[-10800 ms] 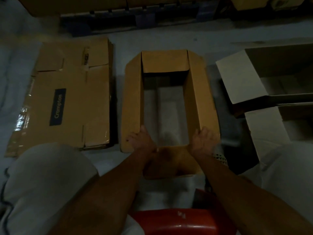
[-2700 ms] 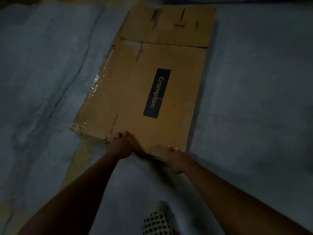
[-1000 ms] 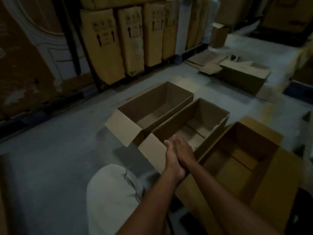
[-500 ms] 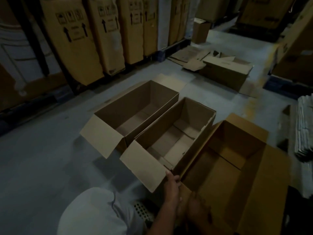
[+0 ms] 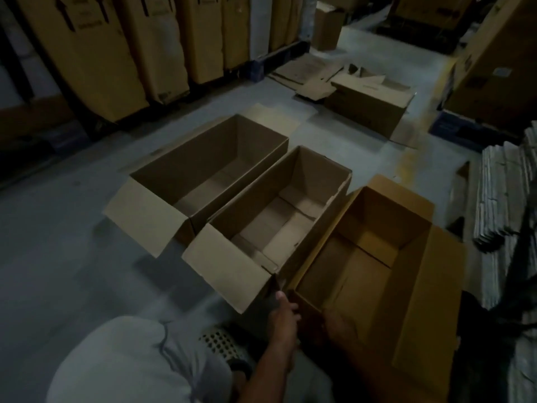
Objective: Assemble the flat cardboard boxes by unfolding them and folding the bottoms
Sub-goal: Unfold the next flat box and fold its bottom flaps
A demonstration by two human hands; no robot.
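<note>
Boxes: three open ones side by side on the floor [image 5: 58,234], all w/ bottoms folded in. Near box [image 5: 369,266], orange-brown, sits directly ahead of both hands, its right flap laid out flat. Mid box [image 5: 279,216] is just left of it, walls touching or nearly so, front flap sticking out toward the person. Far box [image 5: 209,170] lies beyond the left hand, further left again, also w/ front flap out.

Left hand [image 5: 283,311] is at the near-left corner of the near box, where it meets the mid box; fingers look curled at the corner edge, but it's too dark to tell if they grip it. Right hand [image 5: 337,327] is against the near wall of the same box, in deep shadow; can't tell its state.

Knee [image 5: 130,365] in light trousers is below-left of the hands. Stack of flat cardboard [image 5: 499,216] stands well right of the hands. Closed box [image 5: 369,106] sits far ahead, and tall cartons [image 5: 122,48] line the wall ahead-left.
</note>
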